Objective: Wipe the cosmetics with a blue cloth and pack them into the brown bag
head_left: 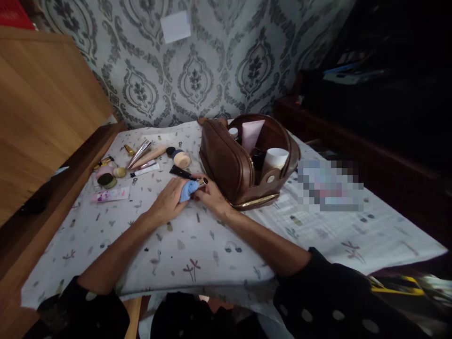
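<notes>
My left hand (167,200) is closed on a crumpled blue cloth (188,190). The cloth is against a small cylindrical cosmetic container (202,182) with a shiny end, which the fingers of my right hand (213,198) grip. Its exact kind is too small to make out, and part of it is hidden by the cloth. Just beyond my fingers lies a black tube (181,172). Right of my hands stands an open brown cosmetic bag (226,160), holding a pink tube (252,134) and a white-lidded jar (274,161).
On the printed cloth (141,245) at left lie makeup brushes (140,153), a white tube (145,169), a pink tube (111,195), a round dark-lidded jar (107,181) and a beige round container (181,159). A wooden panel (45,108) borders the left. A blurred-out item (330,186) lies right.
</notes>
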Available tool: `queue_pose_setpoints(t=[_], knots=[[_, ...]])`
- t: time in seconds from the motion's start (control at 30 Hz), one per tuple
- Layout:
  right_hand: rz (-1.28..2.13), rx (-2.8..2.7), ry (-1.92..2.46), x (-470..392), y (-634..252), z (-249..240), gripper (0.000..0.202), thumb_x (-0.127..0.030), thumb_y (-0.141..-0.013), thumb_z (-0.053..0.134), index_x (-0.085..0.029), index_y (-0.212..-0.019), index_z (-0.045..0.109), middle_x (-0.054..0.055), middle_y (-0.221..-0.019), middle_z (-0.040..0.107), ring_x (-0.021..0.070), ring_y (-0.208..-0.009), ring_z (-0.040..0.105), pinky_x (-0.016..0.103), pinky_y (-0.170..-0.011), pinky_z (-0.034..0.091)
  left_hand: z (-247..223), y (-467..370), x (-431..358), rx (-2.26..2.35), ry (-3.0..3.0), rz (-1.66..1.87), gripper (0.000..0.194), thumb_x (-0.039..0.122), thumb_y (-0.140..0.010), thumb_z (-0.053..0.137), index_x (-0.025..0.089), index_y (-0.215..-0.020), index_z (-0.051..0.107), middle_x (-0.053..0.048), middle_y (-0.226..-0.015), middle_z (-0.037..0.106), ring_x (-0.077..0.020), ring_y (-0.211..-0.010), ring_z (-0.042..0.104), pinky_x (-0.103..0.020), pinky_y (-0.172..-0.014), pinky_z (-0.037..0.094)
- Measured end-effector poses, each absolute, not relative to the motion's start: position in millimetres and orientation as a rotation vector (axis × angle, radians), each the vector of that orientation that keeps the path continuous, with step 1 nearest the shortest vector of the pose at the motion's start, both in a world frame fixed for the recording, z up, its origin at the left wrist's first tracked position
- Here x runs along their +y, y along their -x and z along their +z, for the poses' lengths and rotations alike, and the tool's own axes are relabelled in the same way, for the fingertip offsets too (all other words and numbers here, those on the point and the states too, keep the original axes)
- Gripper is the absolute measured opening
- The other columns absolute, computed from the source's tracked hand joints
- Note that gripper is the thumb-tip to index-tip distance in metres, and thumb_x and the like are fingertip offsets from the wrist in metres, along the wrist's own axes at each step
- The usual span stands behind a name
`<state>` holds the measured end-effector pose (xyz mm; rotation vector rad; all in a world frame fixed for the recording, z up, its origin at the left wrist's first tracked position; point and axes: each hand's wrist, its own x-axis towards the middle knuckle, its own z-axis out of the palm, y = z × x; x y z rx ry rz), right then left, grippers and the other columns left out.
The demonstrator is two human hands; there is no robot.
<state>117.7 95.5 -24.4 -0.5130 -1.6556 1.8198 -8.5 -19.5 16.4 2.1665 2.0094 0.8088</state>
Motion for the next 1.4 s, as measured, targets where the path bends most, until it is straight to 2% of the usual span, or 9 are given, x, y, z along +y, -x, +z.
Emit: queue_pose_setpoints(t=[0.2, 0.3, 0.5, 0.6, 0.7, 0.9, 1.13, 1.23, 1.4], knots=[[1.796, -1.724, 0.453, 93, -123, -19, 0.052, -0.016, -0.072, 0.059, -0.02, -0.125, 0.062, 0.003, -0.097, 0.064, 0.0164, -0.084, 0.061, 0.024, -0.06, 0.053, 8, 31, -22, 2.137, -2.075, 0.724, 0.031, 0.051, -0.097, 0.045, 0.022, -0.096, 0.057, -0.008, -0.095, 0.059, -0.0276, -0.094, 0.055, -0.041, -0.087, 0.046], [1.853, -1.736, 0.42, 92, -126, -17, 0.05, -0.024, -0.077, 0.065, -0.02, -0.127, 0.062, 0.005, -0.105, 0.066, 0.0183, -0.092, 0.062, 0.025, -0.063, 0.054, 7, 34, -22, 2.219, -2.083, 0.661, 0.036, 0.055, -0.097, 0.045, 0.021, -0.096, 0.056, -0.007, -0.093, 0.058, -0.0264, -0.092, 0.055, -0.04, -0.085, 0.046], [1.93, -1.726, 0.344, 93, -125, -17, 0.041, -0.044, -0.084, 0.07, -0.016, -0.114, 0.066, 0.006, -0.095, 0.07, 0.017, -0.084, 0.064, 0.027, -0.065, 0.055, 9, 42, -27, 2.316, -2.086, 0.506, 0.043, 0.063, -0.089, 0.057, 0.021, -0.096, 0.059, -0.005, -0.094, 0.06, -0.0261, -0.093, 0.057, -0.037, -0.084, 0.047], [1.904, -1.701, 0.372, 94, -123, -17, 0.039, -0.053, -0.082, 0.071, -0.016, -0.095, 0.065, 0.005, -0.089, 0.068, 0.0167, -0.081, 0.064, 0.025, -0.061, 0.053, 16, 42, -31, 2.291, -2.021, 0.599, 0.04, 0.059, -0.096, 0.045, 0.021, -0.092, 0.059, -0.004, -0.089, 0.061, -0.023, -0.086, 0.058, -0.035, -0.08, 0.046], [1.851, -1.74, 0.387, 92, -123, -15, 0.045, -0.063, -0.083, 0.066, -0.018, -0.083, 0.059, 0.002, -0.076, 0.063, 0.0146, -0.07, 0.061, 0.023, -0.054, 0.049, 23, 32, -32, 2.276, -1.928, 0.985, 0.04, 0.046, -0.103, 0.03, 0.021, -0.089, 0.057, -0.002, -0.081, 0.059, -0.0194, -0.079, 0.057, -0.033, -0.078, 0.045], [1.996, -1.765, 0.379, 81, -127, -11, 0.049, -0.071, -0.088, 0.055, -0.022, -0.09, 0.054, 0.001, -0.073, 0.061, 0.0149, -0.058, 0.06, 0.029, -0.053, 0.054, 23, 10, -29, 1.943, -2.106, 1.316, 0.017, 0.033, -0.098, 0.052, 0.019, -0.103, 0.06, -0.004, -0.094, 0.063, -0.0172, -0.085, 0.059, -0.029, -0.079, 0.047], [2.031, -1.621, 0.524, 83, -124, -12, 0.044, -0.064, -0.092, 0.054, -0.02, -0.101, 0.056, -0.001, -0.068, 0.058, 0.0163, -0.058, 0.063, 0.031, -0.054, 0.057, 39, 30, -35, 1.599, -2.138, 0.841, 0.017, 0.033, -0.093, 0.061, 0.019, -0.096, 0.07, -0.003, -0.09, 0.065, -0.0142, -0.078, 0.061, -0.026, -0.074, 0.047], [2.048, -1.588, 0.473, 86, -124, -13, 0.039, -0.056, -0.087, 0.066, -0.02, -0.1, 0.056, -0.001, -0.074, 0.061, 0.0151, -0.065, 0.064, 0.03, -0.061, 0.058, 50, 42, -38, 1.46, -2.028, 0.612, 0.016, 0.033, -0.09, 0.065, 0.019, -0.093, 0.072, -0.002, -0.09, 0.069, -0.0142, -0.078, 0.064, -0.025, -0.074, 0.047], [2.126, -1.648, 0.245, 83, -123, -9, 0.042, -0.038, -0.068, 0.085, -0.019, -0.093, 0.058, -0.001, -0.08, 0.065, 0.0117, -0.071, 0.06, 0.024, -0.065, 0.051, 55, 43, -39, 1.627, -1.934, 0.987, 0.018, 0.034, -0.089, 0.066, 0.019, -0.097, 0.071, -0.002, -0.089, 0.07, -0.0159, -0.08, 0.064, -0.025, -0.074, 0.048]])
